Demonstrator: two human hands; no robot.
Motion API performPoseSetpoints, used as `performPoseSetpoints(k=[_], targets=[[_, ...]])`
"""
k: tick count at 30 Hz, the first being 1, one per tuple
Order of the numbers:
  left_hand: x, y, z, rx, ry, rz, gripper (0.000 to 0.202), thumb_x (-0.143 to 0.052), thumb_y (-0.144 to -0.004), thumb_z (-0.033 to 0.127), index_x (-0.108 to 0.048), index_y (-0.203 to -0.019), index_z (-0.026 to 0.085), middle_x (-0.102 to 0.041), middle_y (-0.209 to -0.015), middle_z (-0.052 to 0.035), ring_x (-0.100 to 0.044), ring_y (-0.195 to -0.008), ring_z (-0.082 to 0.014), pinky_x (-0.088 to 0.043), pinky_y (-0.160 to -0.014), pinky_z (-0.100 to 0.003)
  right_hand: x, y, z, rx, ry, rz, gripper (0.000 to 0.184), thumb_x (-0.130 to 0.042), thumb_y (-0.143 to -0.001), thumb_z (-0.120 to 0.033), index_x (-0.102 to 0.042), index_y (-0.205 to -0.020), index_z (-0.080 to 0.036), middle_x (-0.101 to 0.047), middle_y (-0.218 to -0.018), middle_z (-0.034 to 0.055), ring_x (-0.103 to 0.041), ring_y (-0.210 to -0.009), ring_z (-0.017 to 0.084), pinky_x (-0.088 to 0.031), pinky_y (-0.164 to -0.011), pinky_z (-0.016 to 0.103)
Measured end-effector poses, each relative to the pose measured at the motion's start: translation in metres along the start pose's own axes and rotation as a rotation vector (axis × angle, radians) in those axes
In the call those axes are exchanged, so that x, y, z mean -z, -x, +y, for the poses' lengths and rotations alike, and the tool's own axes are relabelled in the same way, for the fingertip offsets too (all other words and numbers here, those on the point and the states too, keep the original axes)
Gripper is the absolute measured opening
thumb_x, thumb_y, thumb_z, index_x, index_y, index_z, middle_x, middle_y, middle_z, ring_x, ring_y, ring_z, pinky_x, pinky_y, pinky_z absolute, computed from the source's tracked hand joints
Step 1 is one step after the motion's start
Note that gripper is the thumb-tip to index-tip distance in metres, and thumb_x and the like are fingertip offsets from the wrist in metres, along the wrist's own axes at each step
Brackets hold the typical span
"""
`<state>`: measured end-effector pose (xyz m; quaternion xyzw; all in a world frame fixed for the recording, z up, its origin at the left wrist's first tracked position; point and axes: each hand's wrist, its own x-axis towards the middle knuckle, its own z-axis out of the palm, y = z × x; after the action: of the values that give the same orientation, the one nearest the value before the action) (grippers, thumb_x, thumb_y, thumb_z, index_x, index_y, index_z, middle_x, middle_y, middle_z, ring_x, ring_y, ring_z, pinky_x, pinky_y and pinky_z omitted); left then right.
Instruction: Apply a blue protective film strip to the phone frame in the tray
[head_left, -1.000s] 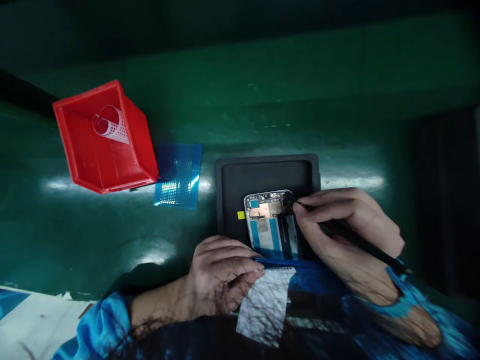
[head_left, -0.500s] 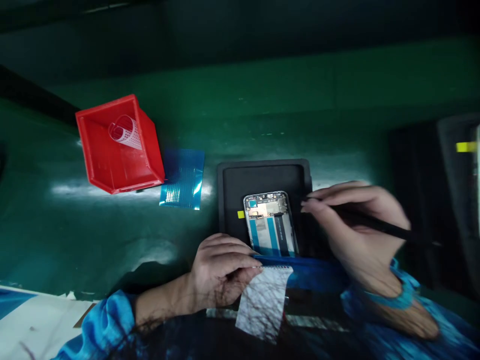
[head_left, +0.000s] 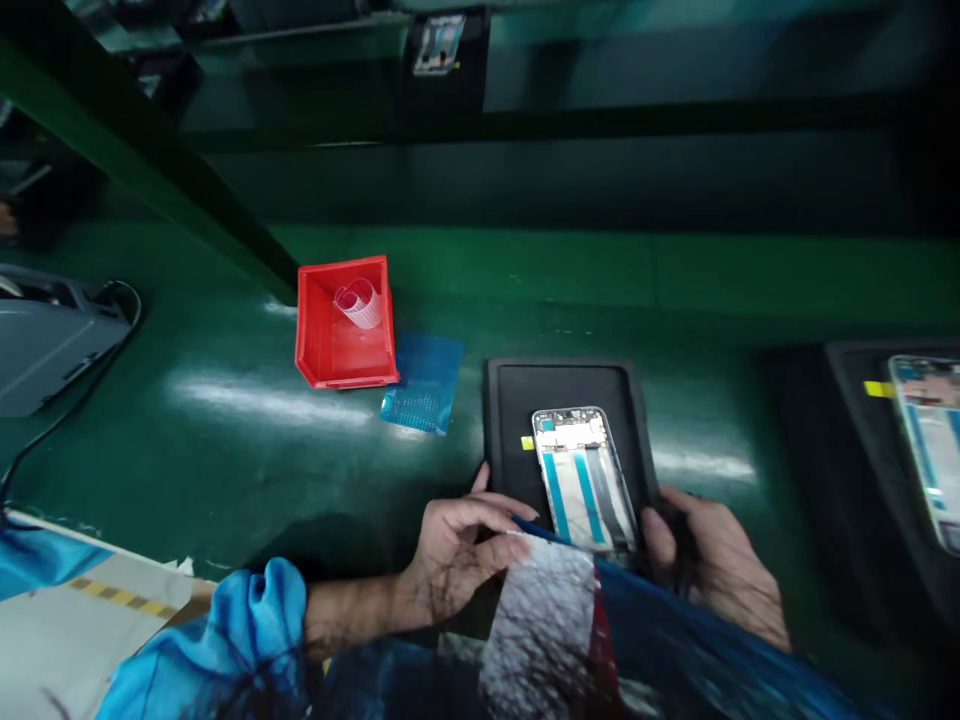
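An opened phone (head_left: 581, 480), its circuit board and blue strips exposed, lies in a black tray (head_left: 562, 376). At the tray's lower left, my left hand (head_left: 461, 550) pinches the top corner of a white sheet (head_left: 547, 590), which hangs down below the tray. My right hand (head_left: 724, 565) is closed around the tray's right edge, its thumb near the lower right corner. Whether the dark stick-like tool is still in that hand I cannot make out. Blue cloth covers the tray's near edge.
A red bin (head_left: 349, 350) holding a curled white perforated sheet (head_left: 360, 303) stands left of the tray, beside a shiny blue sheet (head_left: 424, 385). Another phone (head_left: 934, 440) sits in a black tray at right. A green post (head_left: 165, 170) rises behind the bin.
My right hand has come down from beside the phone, where it held a dark thin tool, to the tray's right edge. My left hand keeps the white sheet. The view has shifted.
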<state>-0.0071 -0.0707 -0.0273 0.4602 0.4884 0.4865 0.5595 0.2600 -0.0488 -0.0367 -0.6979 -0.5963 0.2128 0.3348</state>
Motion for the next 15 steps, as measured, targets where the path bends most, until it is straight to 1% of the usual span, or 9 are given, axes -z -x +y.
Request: performPoseSetpoints(k=[2,4,5,6,8,9,11,13,15], targets=[[0.006,-0.013,-0.003,-0.02,-0.011,-0.017,0.031,-0.089,-0.087,0.053,-0.083,-0.081,0.023,-0.09,-0.097,-0.0119,-0.088,-0.092,-0.0301,-0.047,-0.131,-0.073,-0.006,-0.024,0.013,0.069,0.052,-0.019,0.025,-0.073,-0.085,-0.057,-0.078,-0.107,-0.047,-0.073,-0.081,0.001,-0.075,-0.072,0.035,-0.061,-0.053,0.053],[0.013,-0.023,-0.006,-0.062,-0.034,-0.016,0.033,-0.088,-0.087,0.053,-0.082,-0.078,0.022,-0.089,-0.093,-0.0117,-0.087,-0.09,-0.0293,-0.049,-0.128,-0.073,-0.021,-0.062,0.019,0.114,0.075,0.0,0.033,-0.074,-0.095,-0.055,-0.076,-0.112,-0.027,-0.074,-0.09,0.0013,-0.073,-0.08,0.023,-0.063,-0.068,0.042],[0.016,-0.027,-0.008,-0.087,-0.047,-0.011,0.035,-0.087,-0.086,0.055,-0.082,-0.076,0.022,-0.088,-0.089,-0.0111,-0.086,-0.088,-0.0291,-0.05,-0.127,-0.074,-0.031,-0.086,0.019,0.124,0.075,0.019,0.034,-0.075,-0.098,-0.053,-0.074,-0.112,-0.022,-0.074,-0.094,0.0014,-0.071,-0.082,0.019,-0.063,-0.072,0.038],[0.019,-0.029,-0.01,-0.112,-0.06,-0.005,0.037,-0.087,-0.086,0.058,-0.082,-0.075,0.022,-0.088,-0.086,-0.0102,-0.086,-0.085,-0.0291,-0.052,-0.124,-0.074,-0.042,-0.112,0.016,0.125,0.07,0.05,0.034,-0.075,-0.1,-0.051,-0.073,-0.111,-0.02,-0.073,-0.096,0.0011,-0.071,-0.082,0.018,-0.063,-0.073,0.036],[0.024,-0.032,-0.014,-0.156,-0.086,0.002,0.04,-0.086,-0.084,0.061,-0.082,-0.074,0.023,-0.086,-0.081,-0.009,-0.085,-0.083,-0.03,-0.057,-0.12,-0.074,-0.066,-0.167,0.005,0.1,0.05,0.087,0.027,-0.074,-0.103,-0.046,-0.073,-0.108,-0.019,-0.075,-0.1,0.0017,-0.071,-0.085,0.017,-0.064,-0.077,0.036],[0.025,-0.033,-0.016,-0.174,-0.099,0.002,0.039,-0.086,-0.084,0.062,-0.083,-0.074,0.024,-0.086,-0.08,-0.0087,-0.085,-0.083,-0.0304,-0.059,-0.117,-0.073,-0.078,-0.194,-0.003,0.083,0.036,0.097,0.025,-0.074,-0.104,-0.045,-0.073,-0.108,-0.02,-0.076,-0.103,0.0023,-0.072,-0.087,0.017,-0.065,-0.079,0.036],[0.029,-0.036,-0.019,-0.204,-0.125,-0.002,0.038,-0.087,-0.083,0.062,-0.084,-0.075,0.025,-0.085,-0.079,-0.0077,-0.085,-0.08,-0.0298,-0.063,-0.113,-0.07,-0.098,-0.241,-0.023,0.056,0.004,0.116,0.027,-0.075,-0.103,-0.043,-0.073,-0.113,-0.018,-0.077,-0.111,0.0041,-0.075,-0.095,0.019,-0.067,-0.085,0.041],[0.033,-0.04,-0.021,-0.231,-0.149,0.002,0.04,-0.086,-0.081,0.066,-0.084,-0.075,0.026,-0.084,-0.077,-0.0068,-0.084,-0.076,-0.0293,-0.066,-0.111,-0.067,-0.11,-0.274,-0.042,0.044,-0.029,0.132,0.03,-0.073,-0.105,-0.044,-0.073,-0.117,-0.017,-0.077,-0.119,0.0057,-0.076,-0.101,0.02,-0.067,-0.092,0.043],[0.037,-0.045,-0.022,-0.252,-0.169,0.011,0.042,-0.085,-0.081,0.068,-0.084,-0.074,0.026,-0.083,-0.076,-0.0065,-0.084,-0.077,-0.0299,-0.067,-0.109,-0.066,-0.111,-0.293,-0.054,0.045,-0.05,0.148,0.031,-0.073,-0.105,-0.045,-0.073,-0.12,-0.018,-0.077,-0.122,0.0067,-0.076,-0.105,0.022,-0.066,-0.095,0.046]])
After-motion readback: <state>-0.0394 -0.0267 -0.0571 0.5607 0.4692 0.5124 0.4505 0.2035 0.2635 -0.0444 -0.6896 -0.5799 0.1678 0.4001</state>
